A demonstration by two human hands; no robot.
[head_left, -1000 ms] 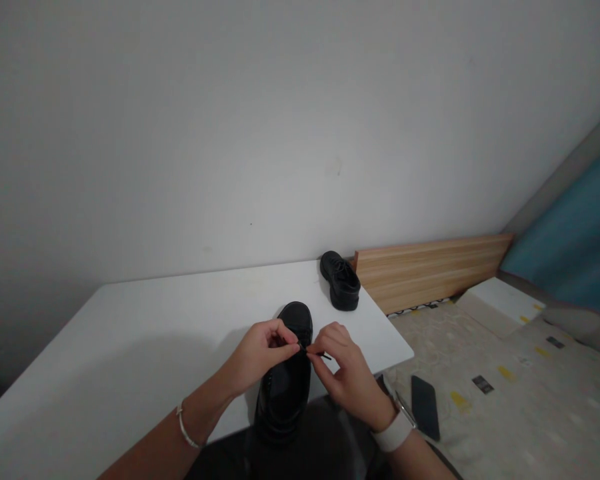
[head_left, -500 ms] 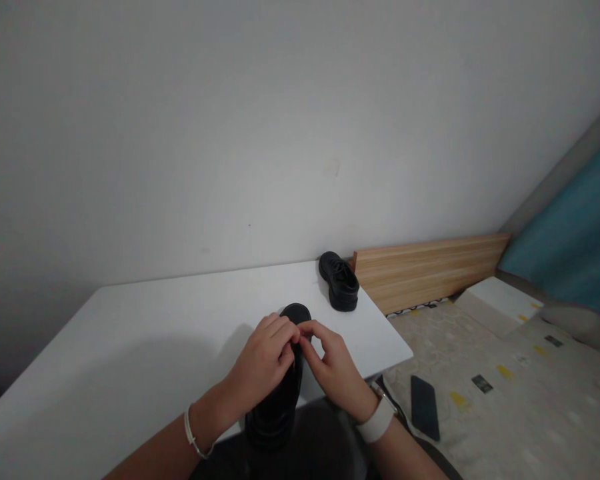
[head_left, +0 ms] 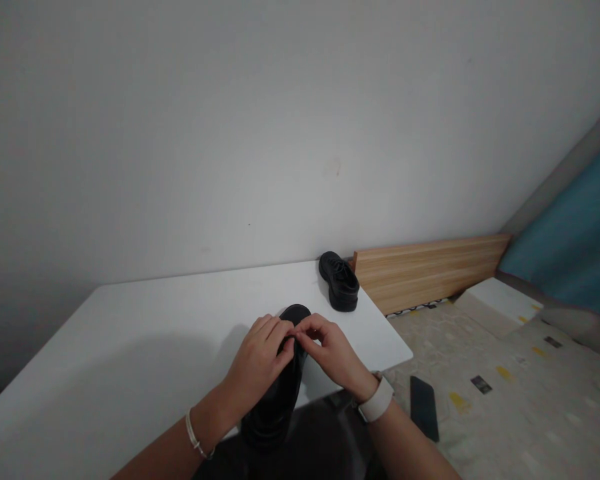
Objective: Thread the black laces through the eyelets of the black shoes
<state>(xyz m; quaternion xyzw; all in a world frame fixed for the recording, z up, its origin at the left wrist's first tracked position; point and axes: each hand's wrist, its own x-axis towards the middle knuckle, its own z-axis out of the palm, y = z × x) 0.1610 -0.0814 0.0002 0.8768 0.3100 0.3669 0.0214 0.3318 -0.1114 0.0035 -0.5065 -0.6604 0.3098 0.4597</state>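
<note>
A black shoe [head_left: 271, 417] lies at the near edge of the white table [head_left: 180, 307], its toe toward the wall and its heel toward my body. Over its lacing my left hand [head_left: 260, 357] is closed in a pinch on a black shoelace [head_left: 291, 336]. Thumb and fingers of my right hand [head_left: 334, 348] pinch the same lace from the other side, fingertips touching the left ones. My hands cover much of the shoe's upper. A second black lace-up shoe [head_left: 341, 285] stands at the table's far right corner, apart from both hands.
A white wall [head_left: 280, 133] rises behind the table. To the right, a wooden board [head_left: 430, 270] borders a patterned bed [head_left: 520, 393]. A dark phone-like slab [head_left: 424, 408] lies there, near my right forearm. A blue curtain [head_left: 570, 227] hangs at the far right.
Both hands have shifted slightly left, and the right wrist has turned. A strand of lace now shows between the fingertips. The shoe's heel has moved a little left; the second shoe is unmoved.
</note>
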